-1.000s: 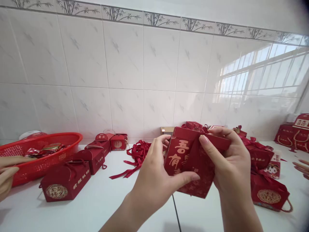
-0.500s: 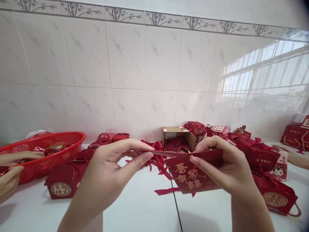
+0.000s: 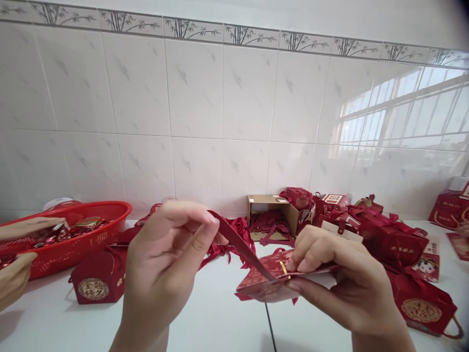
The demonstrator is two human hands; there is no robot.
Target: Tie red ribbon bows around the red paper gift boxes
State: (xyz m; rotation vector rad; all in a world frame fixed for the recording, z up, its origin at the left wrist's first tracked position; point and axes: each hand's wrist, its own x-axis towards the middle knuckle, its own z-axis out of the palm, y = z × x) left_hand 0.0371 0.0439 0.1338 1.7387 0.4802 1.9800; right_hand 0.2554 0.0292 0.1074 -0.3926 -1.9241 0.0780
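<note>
My left hand (image 3: 170,254) pinches the upper end of a dark red strap (image 3: 245,248) between thumb and forefinger. The strap slants down to a red printed cardboard piece (image 3: 262,288), which my right hand (image 3: 340,274) grips by its edge, thumb below and fingers on top. A small gold fastener (image 3: 283,267) shows on that piece, close to where the strap meets it. Behind lie a heap of red ribbons (image 3: 240,230) and an open carton (image 3: 293,215) with dark red straps inside.
At left, another person's hands (image 3: 32,230) are at a red basket (image 3: 120,210) of wrapped sweets. A red gift box (image 3: 97,281) stands in front of it. Several red boxes (image 3: 390,239) crowd the right side, before a tiled wall (image 3: 198,98).
My left hand has drawn the strap's end up and leftward, so the strap now slants. The cardboard piece has tipped in my right hand; its lettered face no longer faces me.
</note>
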